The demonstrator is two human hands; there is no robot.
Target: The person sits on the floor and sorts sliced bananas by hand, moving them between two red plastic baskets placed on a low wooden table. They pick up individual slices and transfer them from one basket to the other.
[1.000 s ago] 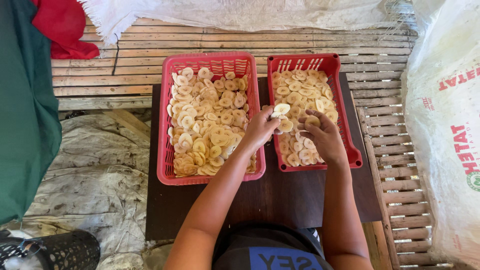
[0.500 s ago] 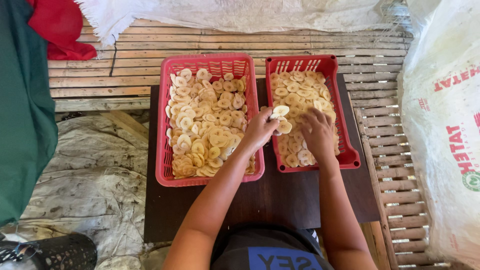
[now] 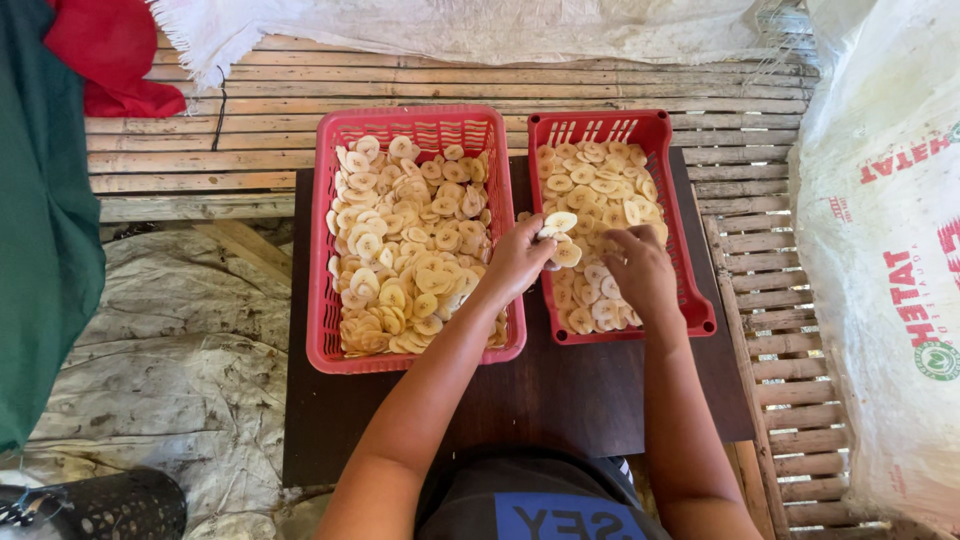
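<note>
The left hand (image 3: 518, 262) pinches 1 pale banana chip (image 3: 560, 221) at the inner rim of the right-hand red tray (image 3: 690, 262) — flat, just beyond its fingertips. The right hand (image 3: 640, 272) rests curled on that tray's chips; its grip cannot be told.

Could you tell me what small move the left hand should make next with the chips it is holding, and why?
Probably lower them into the smaller red basket: the left hand holds pale banana chips right above its edge, while the right hand rests on the layer there, seemingly spreading it.
</note>
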